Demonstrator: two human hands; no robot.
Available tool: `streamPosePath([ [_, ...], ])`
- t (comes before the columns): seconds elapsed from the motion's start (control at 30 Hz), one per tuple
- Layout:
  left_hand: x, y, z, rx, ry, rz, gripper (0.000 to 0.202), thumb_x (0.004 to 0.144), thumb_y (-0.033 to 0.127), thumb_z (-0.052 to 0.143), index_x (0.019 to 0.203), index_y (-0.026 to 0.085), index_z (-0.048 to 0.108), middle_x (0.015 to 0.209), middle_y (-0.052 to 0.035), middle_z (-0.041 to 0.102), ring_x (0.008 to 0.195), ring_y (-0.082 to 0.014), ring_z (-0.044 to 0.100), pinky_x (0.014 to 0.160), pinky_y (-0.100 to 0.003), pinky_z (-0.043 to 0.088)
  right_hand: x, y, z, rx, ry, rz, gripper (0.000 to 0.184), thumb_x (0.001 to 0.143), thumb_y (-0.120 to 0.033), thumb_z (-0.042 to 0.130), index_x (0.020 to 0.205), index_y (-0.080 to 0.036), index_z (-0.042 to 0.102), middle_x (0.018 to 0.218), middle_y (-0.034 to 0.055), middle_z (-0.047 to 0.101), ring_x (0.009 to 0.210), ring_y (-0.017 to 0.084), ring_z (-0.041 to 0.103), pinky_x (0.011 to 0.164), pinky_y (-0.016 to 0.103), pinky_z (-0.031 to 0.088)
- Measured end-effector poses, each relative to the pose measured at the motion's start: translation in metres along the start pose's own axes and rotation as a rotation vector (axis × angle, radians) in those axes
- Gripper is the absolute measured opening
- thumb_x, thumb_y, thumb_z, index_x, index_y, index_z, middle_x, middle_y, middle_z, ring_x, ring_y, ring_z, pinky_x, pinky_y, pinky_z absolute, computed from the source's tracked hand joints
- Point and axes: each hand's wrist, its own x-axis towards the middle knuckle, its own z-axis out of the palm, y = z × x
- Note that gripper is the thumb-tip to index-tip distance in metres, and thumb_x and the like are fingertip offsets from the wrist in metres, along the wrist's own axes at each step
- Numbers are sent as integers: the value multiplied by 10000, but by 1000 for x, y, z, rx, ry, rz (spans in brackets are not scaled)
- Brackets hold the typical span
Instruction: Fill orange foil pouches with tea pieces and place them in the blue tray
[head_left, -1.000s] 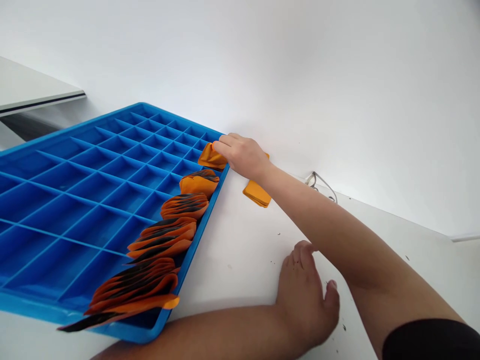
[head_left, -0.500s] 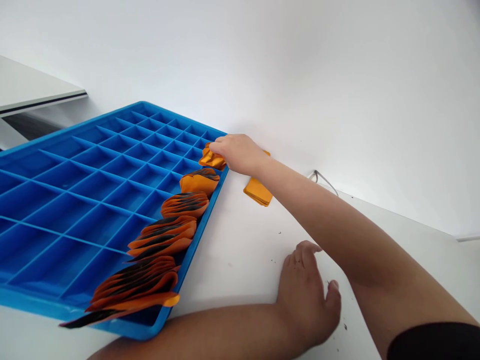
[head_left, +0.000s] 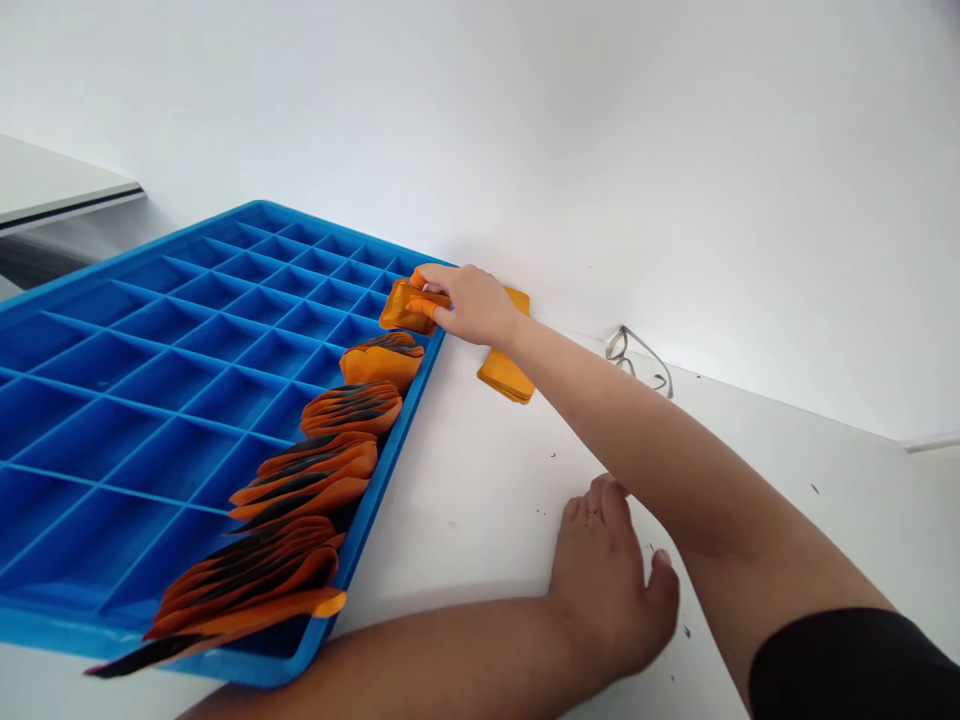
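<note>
My right hand (head_left: 469, 305) reaches over the far corner of a blue plastic grid tray (head_left: 386, 475), pinching a folded orange sheet (head_left: 401, 308) between its fingers. Its fingertips seem to wear orange covers. Several bundles of folded orange-and-black sheets (head_left: 304, 480) stand in a row along the tray's right-hand compartments. A flat stack of orange cards (head_left: 504, 378) lies on the table beyond the tray, partly hidden under my right wrist. My left hand (head_left: 607, 590) rests on the white table (head_left: 465, 560) beside the tray, fingers curled and holding nothing.
A pair of glasses (head_left: 637, 360) lies by the white wall (head_left: 637, 170) at the table's far edge. Dark specks dot the table near my left hand. A grey shelf edge (head_left: 60, 190) juts in at the upper left.
My right hand has closed further on the orange sheet, which now looks flatter and wider. The whole view has shifted slightly left. My left hand has barely moved.
</note>
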Motion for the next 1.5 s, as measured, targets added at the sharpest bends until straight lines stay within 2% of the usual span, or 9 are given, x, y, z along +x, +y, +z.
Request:
streamPosePath([
  [0.17, 1, -2, 2, -16, 6, 8, 487, 801, 181, 538, 1275, 134, 435, 1251, -164, 555, 1091, -343, 542, 969, -562, 473, -2, -8, -14, -117, -13, -49, 176, 940, -200, 510, 1045, -230, 649, 936, -2, 719, 805, 174, 569, 650, 303, 283],
  [0.3, 0, -7, 6, -32, 45, 36, 461, 794, 173, 537, 1246, 158, 444, 1203, -142, 556, 1084, -329, 545, 965, -558, 475, 1, -22, -20, -363, -67, -244, 349, 888, -51, 411, 1033, -257, 653, 903, -5, 687, 898, 182, 589, 634, 315, 261],
  [0.4, 0, -9, 9, -48, 62, 36, 475, 788, 172, 537, 1251, 165, 430, 1214, -141, 537, 1096, -325, 537, 968, -562, 475, 9, -31, -20, -455, -158, -322, 314, 878, -47, 439, 974, -261, 649, 854, -21, 671, 819, 169, 582, 639, 319, 260],
  [0.57, 0, -7, 11, -37, 78, 38, 482, 765, 155, 547, 1226, 170, 409, 1244, -155, 511, 1161, -338, 520, 993, -568, 470, 25, -31, -21, -495, -219, -197, 285, 749, 13, 538, 863, -234, 622, 844, -11, 679, 707, 151, 556, 632, 308, 278],
  [0.97, 1, -5, 6, -9, 36, 51, 492, 789, 185, 558, 1274, 148, 483, 1278, -167, 585, 1146, -350, 553, 1027, -580, 456, 24, -33, -14, -359, -258, -6, 208, 766, -47, 652, 884, -217, 664, 930, 35, 713, 819, 200, 638, 609, 299, 349],
  [1.07, 1, -3, 5, -2, 30, 53, 506, 788, 176, 556, 1288, 151, 479, 1271, -169, 586, 1160, -355, 557, 1028, -582, 455, 20, -27, -20, -276, -229, 57, 119, 810, -198, 727, 923, -217, 695, 1003, 22, 732, 830, 177, 634, 625, 292, 377],
  [1.17, 2, -4, 5, 4, 28, 73, 469, 791, 167, 547, 1254, 144, 479, 1277, -173, 578, 1169, -353, 562, 1028, -579, 456, 11, -18, -32, -180, -193, 96, 222, 837, -336, 751, 1015, -209, 714, 1054, 22, 741, 856, 162, 631, 668, 289, 413],
  [1.3, 1, -8, 7, -16, 36, 87, 428, 810, 182, 544, 1231, 180, 467, 1383, -150, 543, 1202, -342, 574, 1062, -575, 438, -12, -11, -59, 43, -65, 85, 275, 851, -311, 730, 1080, -159, 728, 1063, 53, 745, 825, 143, 614, 737, 297, 452],
  [1.5, 1, -10, 6, -2, 25, 73, 404, 839, 195, 542, 1235, 207, 460, 1444, -119, 524, 1204, -310, 593, 1104, -549, 412, -94, -19, -114, 78, 256, 13, 160, 943, -270, 612, 945, -184, 746, 979, 31, 744, 858, 153, 656, 731, 313, 511],
])
